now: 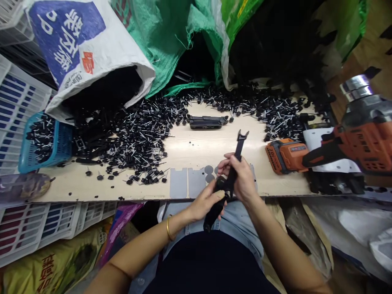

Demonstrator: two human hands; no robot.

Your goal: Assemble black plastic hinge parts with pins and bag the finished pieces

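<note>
Over the front edge of the workbench I hold a long black plastic part (232,176) with a forked upper end. My left hand (206,201) is closed around its lower section, where a dark, thick piece angles down toward my lap. Higher up, my right hand (243,179) grips the slim arm, thumb along it, fork pointing away from me. Where the sections meet, my fingers hide the joint. Farther back on the board lies a folded black assembly (208,122), apart from both hands.
Heaps of black knobs with metal pins (137,143) cover the left and back of the workbench (107,192). An orange cordless drill (361,134) lies at right. A blue basket (64,143) holds more knobs. A white sack (122,49) and green sacks (153,41) stand behind. Grey pads (178,182) lie at the front edge.
</note>
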